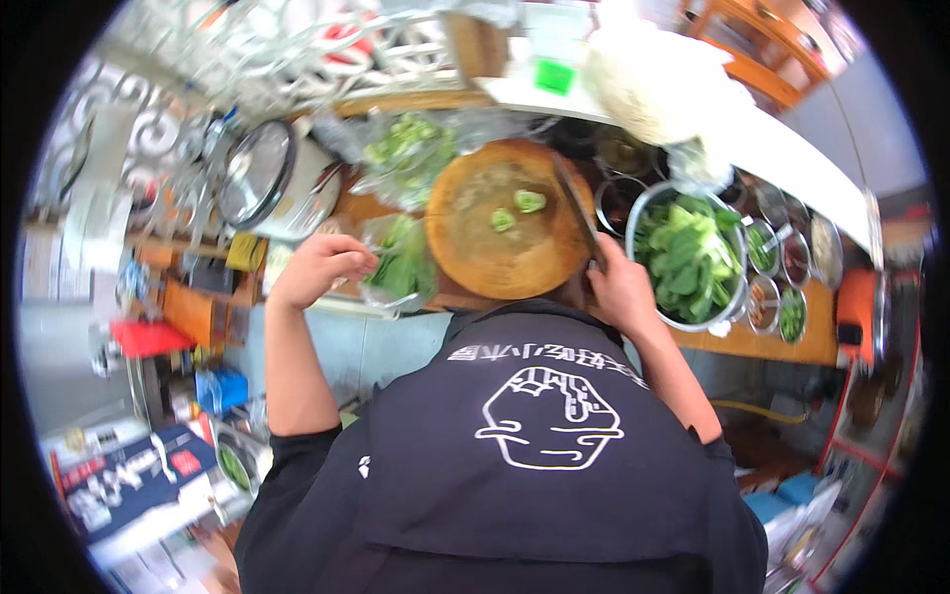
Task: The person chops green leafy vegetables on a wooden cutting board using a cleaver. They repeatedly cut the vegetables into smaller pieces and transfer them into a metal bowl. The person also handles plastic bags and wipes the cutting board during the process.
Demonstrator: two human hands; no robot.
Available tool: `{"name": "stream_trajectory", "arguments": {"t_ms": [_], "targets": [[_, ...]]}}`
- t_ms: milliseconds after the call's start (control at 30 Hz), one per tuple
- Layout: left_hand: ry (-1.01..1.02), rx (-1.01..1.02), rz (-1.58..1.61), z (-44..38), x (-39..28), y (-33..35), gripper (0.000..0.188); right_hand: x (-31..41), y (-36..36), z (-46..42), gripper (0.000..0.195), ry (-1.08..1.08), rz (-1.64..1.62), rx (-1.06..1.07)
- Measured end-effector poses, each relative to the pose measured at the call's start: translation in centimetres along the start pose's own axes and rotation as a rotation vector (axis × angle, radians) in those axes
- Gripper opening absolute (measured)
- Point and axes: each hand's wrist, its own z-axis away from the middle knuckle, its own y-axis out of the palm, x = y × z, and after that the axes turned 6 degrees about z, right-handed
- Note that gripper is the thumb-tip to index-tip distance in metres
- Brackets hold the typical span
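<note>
A kitchen knife [575, 200] is gripped by its handle in my right hand [622, 289]. Its blade lies over the right side of a round wooden chopping board [475, 260]. Two cut green vegetable bases [529, 200] rest on that board. My left hand [323, 269] is beside a clear plastic bag of leafy greens [401, 260], left of the board. Its fingers are bent, with the tips close to the bag's edge; blur hides whether they pinch anything.
Right of the board stands a large bowl of leafy greens [686, 260], with several small containers of chopped ingredients [761, 245] beyond it. Another bag of greens [412, 145] lies behind. A rice cooker [297, 178] with a raised lid is at left. A white shelf [801, 163] overhangs the back right.
</note>
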Motion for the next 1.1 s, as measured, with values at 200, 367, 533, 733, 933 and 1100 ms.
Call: {"name": "stream_trajectory", "arguments": {"t_ms": [200, 367, 533, 733, 933, 1100], "targets": [[-0.095, -0.092, -0.350, -3.4, 6.6, 3.0, 0.027, -0.3, 0.4, -0.9, 0.058, 0.012, -0.017, -0.001], [0.118, -0.420, -0.997, -10.8, 16.5, 5.2, 0.028, -0.3, 1.0, -1.5, 0.060, -0.041, 0.008, -0.025], [-0.045, -0.591, -1.088, -12.3, 15.3, 7.5, 0.053, 0.8, 1.1, -1.4, 0.059, -0.017, 0.062, -0.016], [-0.282, -0.525, -0.910, -13.1, 11.8, 7.7, 0.077, 0.6, 1.3, -1.9, 0.057, -0.101, 0.092, -0.054], [-0.200, -0.603, -0.575, -14.6, 17.2, 6.8, 0.073, 1.9, 1.6, -3.6, 0.053, -0.104, 0.309, -0.129], [-0.111, -0.257, -0.548, -12.0, 17.9, 1.9, 0.073, 1.0, 4.0, -5.2, 0.053, -0.134, 0.359, -0.085]]}}
